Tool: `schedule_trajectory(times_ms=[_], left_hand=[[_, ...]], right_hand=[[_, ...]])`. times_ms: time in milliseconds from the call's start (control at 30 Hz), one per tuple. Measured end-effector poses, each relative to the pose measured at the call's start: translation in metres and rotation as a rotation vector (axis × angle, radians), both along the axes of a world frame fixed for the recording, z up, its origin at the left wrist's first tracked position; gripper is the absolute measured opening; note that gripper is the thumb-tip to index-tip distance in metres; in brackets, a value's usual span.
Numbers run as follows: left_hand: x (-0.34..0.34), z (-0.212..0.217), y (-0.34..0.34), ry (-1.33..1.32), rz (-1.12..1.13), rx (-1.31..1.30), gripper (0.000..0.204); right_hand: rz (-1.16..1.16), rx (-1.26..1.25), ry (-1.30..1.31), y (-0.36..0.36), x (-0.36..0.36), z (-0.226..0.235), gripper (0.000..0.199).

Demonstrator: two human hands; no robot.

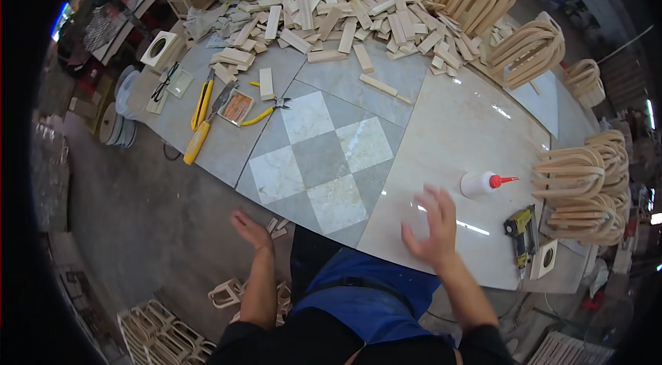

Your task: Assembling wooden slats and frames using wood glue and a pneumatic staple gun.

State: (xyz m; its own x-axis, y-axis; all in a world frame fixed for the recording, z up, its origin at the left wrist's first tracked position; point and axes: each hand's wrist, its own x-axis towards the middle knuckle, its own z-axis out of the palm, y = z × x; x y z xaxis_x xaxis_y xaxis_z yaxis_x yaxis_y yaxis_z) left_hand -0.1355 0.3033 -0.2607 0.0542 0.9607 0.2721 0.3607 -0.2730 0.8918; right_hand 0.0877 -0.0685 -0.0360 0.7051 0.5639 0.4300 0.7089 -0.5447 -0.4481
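Note:
My right hand hovers over the pale tile part of the worktable, fingers spread and nothing in them; its fingertips are slightly blurred. Nearest to it, a white squeeze bottle with a red nozzle lies on its side, apart from the hand. Just off the table's front edge is my left hand, its fingers stretched out and no object visible in it. A few small wood pieces show beside that hand, below the table edge. In front of me the tabletop has a grey and white checkered tile.
A heap of wood blocks covers the far side. Pliers, a yellow utility knife and a yellow-handled tool lie left. A nail gun, a box with a round hole and stacked curved wooden frames stand right.

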Motion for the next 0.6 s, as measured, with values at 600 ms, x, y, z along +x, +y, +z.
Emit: schedule_trajectory(times_ms=[600], left_hand=[[0.153, 0.143, 0.044, 0.230, -0.815, 0.563, 0.032]], right_hand=[[-0.518, -0.412, 0.092, 0.222, 0.468, -0.019, 0.128]])
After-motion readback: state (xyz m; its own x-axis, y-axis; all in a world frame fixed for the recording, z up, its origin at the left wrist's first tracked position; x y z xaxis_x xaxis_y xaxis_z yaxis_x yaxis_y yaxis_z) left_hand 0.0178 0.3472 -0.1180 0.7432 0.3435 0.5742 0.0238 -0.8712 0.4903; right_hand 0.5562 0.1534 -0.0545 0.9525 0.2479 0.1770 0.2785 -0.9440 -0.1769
